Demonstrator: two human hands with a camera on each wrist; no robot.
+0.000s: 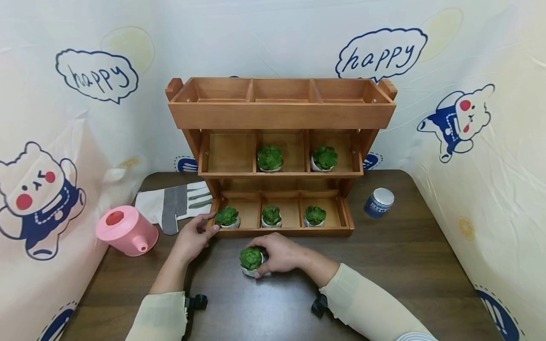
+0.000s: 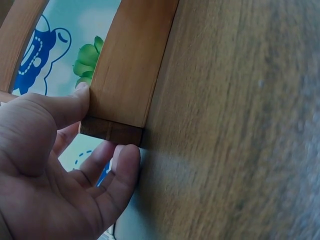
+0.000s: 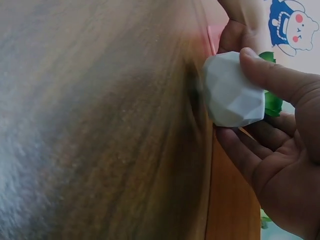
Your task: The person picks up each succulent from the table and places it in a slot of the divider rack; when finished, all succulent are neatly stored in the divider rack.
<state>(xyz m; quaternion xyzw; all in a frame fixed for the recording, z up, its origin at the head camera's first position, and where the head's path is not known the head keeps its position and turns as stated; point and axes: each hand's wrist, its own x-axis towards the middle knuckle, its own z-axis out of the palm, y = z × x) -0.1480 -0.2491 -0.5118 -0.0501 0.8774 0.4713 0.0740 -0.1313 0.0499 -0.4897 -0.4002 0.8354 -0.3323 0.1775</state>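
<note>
My right hand (image 1: pixel 282 253) grips a small potted succulent (image 1: pixel 250 258) in front of the wooden shelf (image 1: pixel 281 116). In the right wrist view, thumb and fingers clasp its white faceted pot (image 3: pixel 232 92), whose green leaves point toward the shelf side. My left hand (image 1: pixel 194 242) holds the shelf's lower front left corner; in the left wrist view the thumb presses the tier's upper edge and curled fingers touch its end (image 2: pixel 111 130). Beside that hand, a succulent (image 1: pixel 227 216) sits in the bottom left compartment. Others stand in the bottom middle (image 1: pixel 271 215) and bottom right (image 1: pixel 315 216) compartments.
The middle tier bears succulents in its middle (image 1: pixel 269 157) and right (image 1: pixel 324 157) compartments. A pink watering can (image 1: pixel 127 231) and grey-and-white gloves (image 1: pixel 175 204) lie left of the shelf. A blue jar with a pale lid (image 1: pixel 379 202) stands to its right.
</note>
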